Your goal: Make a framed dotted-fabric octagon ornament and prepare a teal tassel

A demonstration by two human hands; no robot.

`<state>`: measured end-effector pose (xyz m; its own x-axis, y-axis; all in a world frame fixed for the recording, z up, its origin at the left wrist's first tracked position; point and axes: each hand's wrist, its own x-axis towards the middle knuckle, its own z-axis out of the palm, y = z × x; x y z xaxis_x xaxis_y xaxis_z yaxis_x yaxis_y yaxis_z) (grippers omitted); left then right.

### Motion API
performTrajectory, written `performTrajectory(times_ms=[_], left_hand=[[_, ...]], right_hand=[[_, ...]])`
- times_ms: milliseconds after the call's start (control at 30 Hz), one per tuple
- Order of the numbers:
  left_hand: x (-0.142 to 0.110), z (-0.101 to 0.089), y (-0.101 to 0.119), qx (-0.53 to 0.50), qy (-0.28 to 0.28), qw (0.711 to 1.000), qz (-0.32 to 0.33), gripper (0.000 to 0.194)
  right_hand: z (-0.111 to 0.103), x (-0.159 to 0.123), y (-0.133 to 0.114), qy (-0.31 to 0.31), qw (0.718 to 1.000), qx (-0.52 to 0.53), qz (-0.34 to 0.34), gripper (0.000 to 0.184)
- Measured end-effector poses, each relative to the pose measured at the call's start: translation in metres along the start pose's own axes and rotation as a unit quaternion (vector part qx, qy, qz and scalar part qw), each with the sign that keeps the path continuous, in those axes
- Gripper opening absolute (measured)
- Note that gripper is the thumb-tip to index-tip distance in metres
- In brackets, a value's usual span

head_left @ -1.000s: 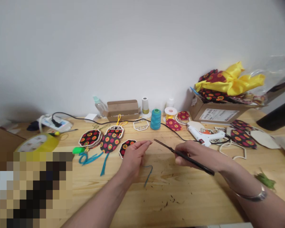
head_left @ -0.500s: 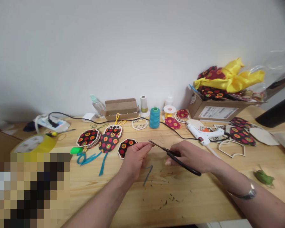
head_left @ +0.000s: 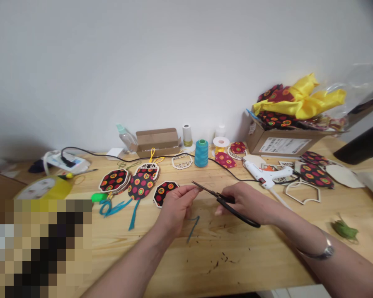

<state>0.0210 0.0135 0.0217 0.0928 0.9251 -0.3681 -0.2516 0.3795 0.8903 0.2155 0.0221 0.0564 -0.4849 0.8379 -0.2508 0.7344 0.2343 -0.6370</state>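
Note:
My left hand (head_left: 177, 209) is closed in a pinch on a blue thread (head_left: 193, 228), whose tail hangs down below the fingers over the table. Black-handled scissors (head_left: 220, 199) are in my right hand (head_left: 244, 203), their blade tips at the fingertips of my left hand. Whether the blades touch the thread there is too small to make out. Just behind my left hand lies an octagonal piece (head_left: 164, 192) with black flowered fabric and a pale wooden rim, partly covered by the hand.
A blue thread cone (head_left: 201, 154) stands at the back. A white glue gun (head_left: 267, 174) lies to the right, before a cardboard box (head_left: 282, 145) of fabrics. Stacked fabric pieces (head_left: 113, 181) and a blue tassel (head_left: 134, 215) lie left. Green thread (head_left: 344, 229) is far right.
My right hand has moved left with the scissors, bringing their tips to my left fingertips. My left hand keeps its pinch, and the camera view has shifted slightly.

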Motion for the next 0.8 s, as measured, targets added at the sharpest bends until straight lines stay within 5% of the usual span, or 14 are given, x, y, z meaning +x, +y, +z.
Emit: performTrajectory(times_ms=[533, 700, 800], left_hand=[[0.002, -0.002, 0.000, -0.012, 0.016, 1.000, 0.005, 0.031], [0.005, -0.007, -0.002, -0.030, 0.037, 0.999, 0.012, 0.031], [0.006, -0.008, -0.002, -0.043, 0.031, 0.998, 0.018, 0.030]], right_hand=[[-0.004, 0.000, 0.001, -0.001, 1.000, 0.026, -0.002, 0.042], [-0.013, -0.006, -0.003, -0.117, 0.988, -0.008, -0.098, 0.037], [-0.015, -0.013, -0.005, -0.175, 0.974, -0.111, -0.093, 0.027]])
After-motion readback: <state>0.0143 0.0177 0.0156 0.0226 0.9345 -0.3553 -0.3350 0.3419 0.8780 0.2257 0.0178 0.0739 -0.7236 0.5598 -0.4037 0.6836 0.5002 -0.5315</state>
